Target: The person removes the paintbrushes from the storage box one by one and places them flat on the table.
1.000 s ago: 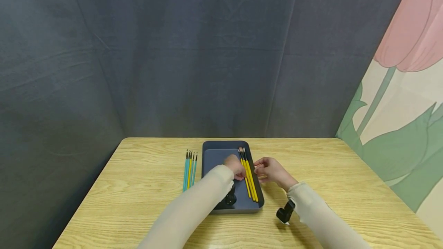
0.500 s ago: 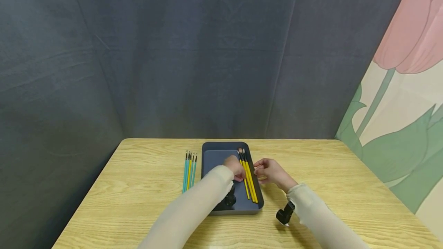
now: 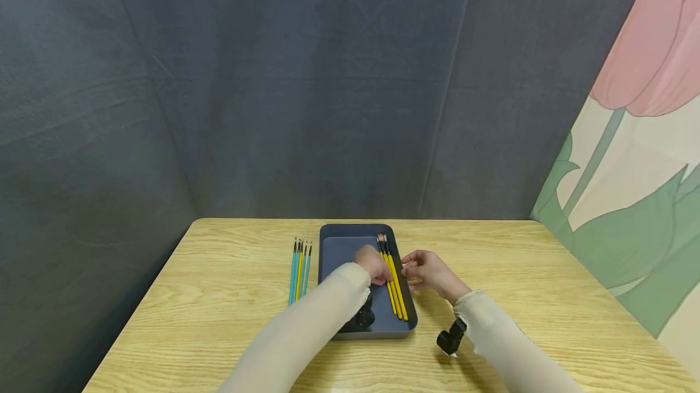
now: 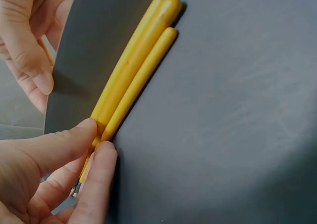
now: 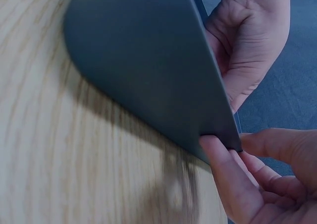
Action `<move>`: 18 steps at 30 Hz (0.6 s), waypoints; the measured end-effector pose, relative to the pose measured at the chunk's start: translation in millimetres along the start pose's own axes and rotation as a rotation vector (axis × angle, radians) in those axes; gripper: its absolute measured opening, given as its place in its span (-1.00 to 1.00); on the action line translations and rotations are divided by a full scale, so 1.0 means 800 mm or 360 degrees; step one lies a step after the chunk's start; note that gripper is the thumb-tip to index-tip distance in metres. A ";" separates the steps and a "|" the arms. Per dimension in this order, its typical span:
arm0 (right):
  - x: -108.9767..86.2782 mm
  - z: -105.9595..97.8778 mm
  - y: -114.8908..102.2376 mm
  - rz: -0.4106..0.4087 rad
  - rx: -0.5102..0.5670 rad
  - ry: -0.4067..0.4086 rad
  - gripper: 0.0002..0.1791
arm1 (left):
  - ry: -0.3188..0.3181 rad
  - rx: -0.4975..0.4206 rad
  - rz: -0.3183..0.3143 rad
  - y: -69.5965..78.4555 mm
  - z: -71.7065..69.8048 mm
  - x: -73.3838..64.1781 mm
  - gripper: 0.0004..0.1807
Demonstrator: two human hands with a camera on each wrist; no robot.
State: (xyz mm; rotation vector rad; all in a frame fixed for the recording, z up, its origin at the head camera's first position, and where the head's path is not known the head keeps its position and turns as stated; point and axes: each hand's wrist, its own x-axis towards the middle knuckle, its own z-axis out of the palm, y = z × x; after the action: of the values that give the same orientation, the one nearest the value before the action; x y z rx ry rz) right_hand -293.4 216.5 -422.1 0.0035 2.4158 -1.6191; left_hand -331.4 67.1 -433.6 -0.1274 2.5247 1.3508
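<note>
A dark grey tray [image 3: 347, 236] lies lengthwise on the table. Along its right wall rest three yellow-handled paintbrushes [image 3: 399, 296], side by side, bristles toward the far end. My left hand [image 3: 373, 264] reaches into the tray; in the left wrist view its thumb and index finger pinch the brushes [image 4: 130, 73] partway along the handles. Outside the tray, my right hand [image 3: 429, 271] holds the right wall. The right wrist view shows the thumb at the rim of the tray wall [image 5: 148, 70] and fingers on its outer face.
Left of the tray, several turquoise paintbrushes [image 3: 292, 277] and a yellow one [image 3: 299, 274] lie in a row on the wooden table [image 3: 219, 296]. A dark curtain [image 3: 328, 107] hangs behind the table. A tulip-patterned cloth [image 3: 629, 89] is at the right.
The leftmost yellow paintbrush has shifted slightly right, closer to the other two, with my left fingers. My right hand stays at the tray wall.
</note>
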 end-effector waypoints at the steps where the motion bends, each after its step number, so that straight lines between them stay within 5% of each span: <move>1: 0.000 0.000 0.000 0.0001 -0.0003 0.0004 -0.72 | 0.0011 0.0021 0.0013 0.000 0.001 0.000 -0.75; 12: 0.000 0.001 0.000 0.0003 -0.0010 0.0018 -0.72 | -0.0005 0.0042 0.0123 -0.007 -0.002 0.001 -0.82; 18: -0.003 0.001 -0.004 -0.0008 -0.0016 -0.0004 -0.71 | 0.0003 0.0077 0.0049 -0.004 -0.001 0.003 -0.86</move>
State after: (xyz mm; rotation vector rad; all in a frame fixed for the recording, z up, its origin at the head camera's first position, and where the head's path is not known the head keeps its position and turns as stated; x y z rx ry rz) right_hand -291.1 214.9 -419.2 -0.0059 2.4239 -1.6085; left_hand -333.5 64.9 -436.3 -0.0808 2.5689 1.3003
